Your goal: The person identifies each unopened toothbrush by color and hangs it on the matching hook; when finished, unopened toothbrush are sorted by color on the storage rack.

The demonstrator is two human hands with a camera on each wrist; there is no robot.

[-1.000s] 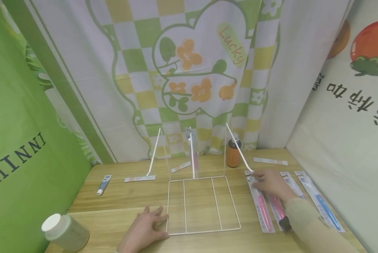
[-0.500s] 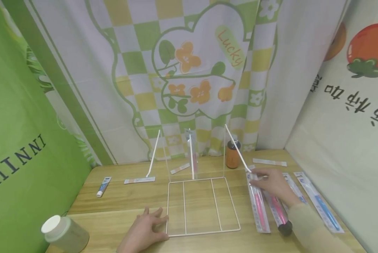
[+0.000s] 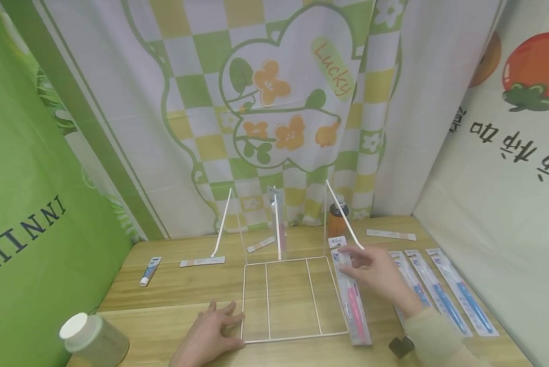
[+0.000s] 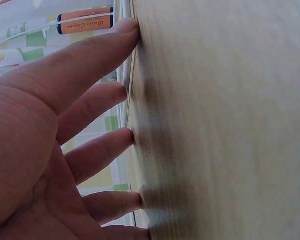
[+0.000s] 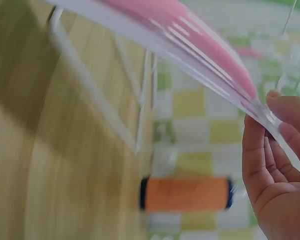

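Observation:
My right hand (image 3: 370,267) pinches the top end of a packaged pink toothbrush (image 3: 353,300) and holds it just above the table, beside the right edge of a white wire rack (image 3: 283,265). In the right wrist view the pink toothbrush pack (image 5: 189,45) runs from my fingers (image 5: 279,145) toward the upper left. My left hand (image 3: 214,329) lies flat on the wooden table (image 3: 187,285), fingers spread, touching the rack's front left corner. In the left wrist view the fingertips (image 4: 125,30) press on the wood. One packaged toothbrush (image 3: 281,224) hangs in the rack's middle.
Several packaged blue toothbrushes (image 3: 458,293) lie at the right. An orange bottle (image 3: 336,221) stands behind the rack. A small toothpaste tube (image 3: 149,270) and a white-lidded jar (image 3: 93,339) sit at the left. Flat strips (image 3: 203,261) lie near the back. Curtains close three sides.
My right hand lifted the pink toothbrush pack from the row at the right and carried it left toward the rack. The left hand stayed put.

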